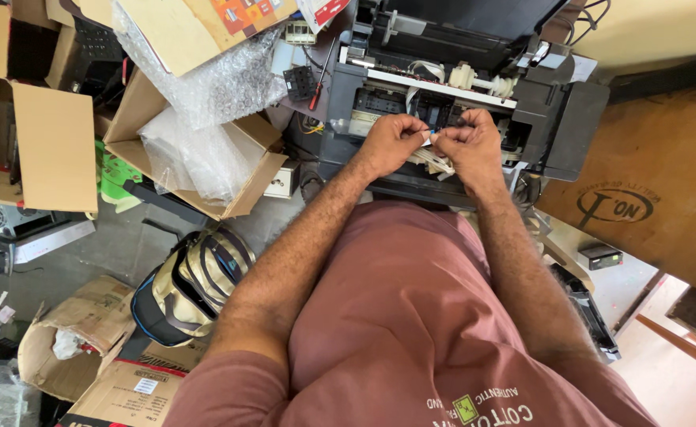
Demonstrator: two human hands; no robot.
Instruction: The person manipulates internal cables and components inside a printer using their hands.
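Both hands over the open printer (474, 95): left hand (391, 142) and right hand (468, 146) each pinch-grip the thin blue wire (429, 130) closed; best kept taut, fingertips close together

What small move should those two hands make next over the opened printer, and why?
Probably ease the thin strip gently toward the slot. Both the left hand and the right hand pinch it between them just above the open printer, so it seems lined up already.
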